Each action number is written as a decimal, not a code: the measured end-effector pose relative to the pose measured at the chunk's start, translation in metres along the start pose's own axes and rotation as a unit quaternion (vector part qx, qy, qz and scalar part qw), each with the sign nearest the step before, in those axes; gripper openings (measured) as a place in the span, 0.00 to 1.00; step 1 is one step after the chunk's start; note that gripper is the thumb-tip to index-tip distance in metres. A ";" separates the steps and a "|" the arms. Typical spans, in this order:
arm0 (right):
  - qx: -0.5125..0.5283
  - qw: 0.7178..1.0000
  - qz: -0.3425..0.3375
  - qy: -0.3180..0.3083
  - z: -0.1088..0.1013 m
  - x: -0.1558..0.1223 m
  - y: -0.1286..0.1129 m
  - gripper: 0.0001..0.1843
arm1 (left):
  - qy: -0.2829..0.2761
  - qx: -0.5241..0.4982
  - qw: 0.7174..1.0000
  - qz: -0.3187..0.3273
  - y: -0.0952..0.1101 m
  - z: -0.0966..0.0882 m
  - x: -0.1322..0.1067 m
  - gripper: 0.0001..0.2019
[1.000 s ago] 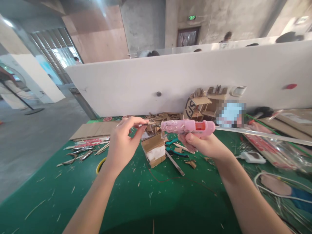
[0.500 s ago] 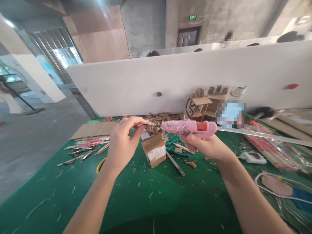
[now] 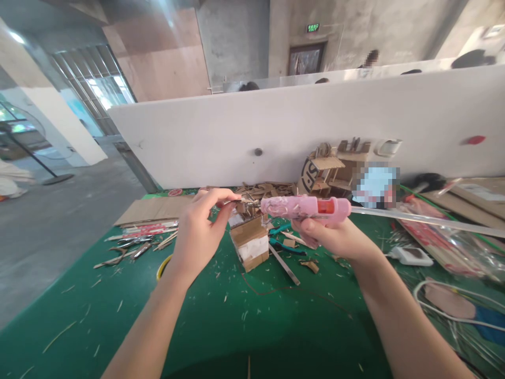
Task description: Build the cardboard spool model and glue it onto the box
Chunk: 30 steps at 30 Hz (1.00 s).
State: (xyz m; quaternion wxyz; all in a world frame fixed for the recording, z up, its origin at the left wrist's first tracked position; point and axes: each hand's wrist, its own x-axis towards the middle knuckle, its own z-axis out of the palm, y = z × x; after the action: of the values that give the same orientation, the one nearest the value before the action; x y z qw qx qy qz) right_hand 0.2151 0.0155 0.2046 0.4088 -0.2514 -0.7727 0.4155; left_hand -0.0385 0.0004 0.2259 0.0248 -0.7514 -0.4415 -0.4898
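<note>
My right hand (image 3: 325, 231) is wrapped round a pink hot glue gun (image 3: 294, 207), held level with its nozzle pointing left. A long clear glue stick (image 3: 418, 217) sticks out of its back end. My left hand (image 3: 207, 221) is closed in a pinch on a small dark piece right by the nozzle; its kind is too small to make out. Just below the nozzle stands a small cardboard box (image 3: 250, 239) with a white patch on its side. Teal-handled pliers (image 3: 290, 247) and a flat metal strip (image 3: 284, 266) lie beside the box on the green table (image 3: 252, 326).
Left lie a cardboard sheet (image 3: 150, 210), sticks, metal tools (image 3: 140, 250) and a yellow tape roll (image 3: 162, 267). A cardboard model (image 3: 325, 168) stands against the white partition (image 3: 189, 142). Right are a white adapter (image 3: 412, 256), a cable and plastic packaging (image 3: 450, 239). Scraps litter the tabletop.
Almost nothing differs. Both hands, the glue gun and the box stay in place, with only a slight shift of the whole view.
</note>
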 end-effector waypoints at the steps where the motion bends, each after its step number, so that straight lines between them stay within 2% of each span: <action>1: 0.001 1.000 -0.005 -0.008 0.000 0.000 -0.001 0.17 | 0.003 0.001 1.000 0.001 0.000 0.000 0.000 0.08; 5: -0.002 1.000 -0.001 -0.025 -0.002 -0.001 -0.001 0.17 | 0.008 0.009 1.000 0.002 0.000 0.000 0.001 0.07; 10: -0.007 0.999 0.024 0.034 0.001 -0.004 0.002 0.22 | 0.013 0.020 1.000 0.004 0.001 0.000 0.000 0.07; 16: -0.014 0.998 -0.004 0.064 0.009 0.002 -0.006 0.24 | 0.045 0.037 0.998 0.038 0.004 0.002 0.000 0.05; 23: -0.036 0.998 -0.018 0.048 0.012 0.003 -0.010 0.21 | 0.054 0.042 0.997 0.038 0.005 0.004 0.000 0.06; 30: -0.056 0.996 -0.008 0.068 0.011 0.003 -0.007 0.20 | 0.055 0.042 0.997 0.039 0.005 0.004 0.000 0.06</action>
State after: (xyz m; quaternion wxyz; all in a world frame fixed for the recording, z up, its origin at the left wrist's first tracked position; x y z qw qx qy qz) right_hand 0.2040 0.0093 0.2081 0.4489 -0.2953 -0.7673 0.3502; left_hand -0.0324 -0.0009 0.2259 0.1002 -0.7383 -0.4298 -0.5100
